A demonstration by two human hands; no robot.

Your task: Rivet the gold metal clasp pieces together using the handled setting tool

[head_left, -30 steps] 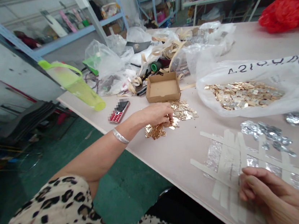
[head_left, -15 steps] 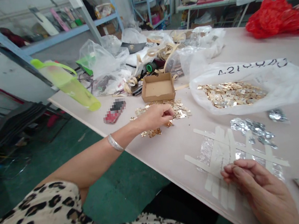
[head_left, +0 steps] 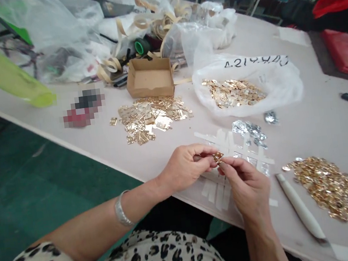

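Note:
My left hand (head_left: 186, 167), with a silver bracelet (head_left: 122, 209) on its wrist, pinches a small gold metal plate (head_left: 218, 157). The fingertips of my right hand (head_left: 248, 180) close on the same piece from the other side. Both hands are over a patch of crossed white tape strips (head_left: 223, 196) near the table's front edge. A heap of flat gold metal plates (head_left: 147, 117) lies beyond my left hand. Past my right hand are silver round pieces (head_left: 250, 131) and a pile of gold round pieces (head_left: 325, 186).
A cardboard box (head_left: 150, 80) stands behind the gold plates. To its right, a white plastic bag (head_left: 283, 87) holds more of them. A pale-handled tool (head_left: 300, 208) lies at right. The yellow-green bottle (head_left: 11, 74) is at left, with plastic bags (head_left: 59, 26) behind.
My left hand has come from the heap of gold plates to my right hand, bringing a small plate, and both now grip it. The view has tilted down and turned right.

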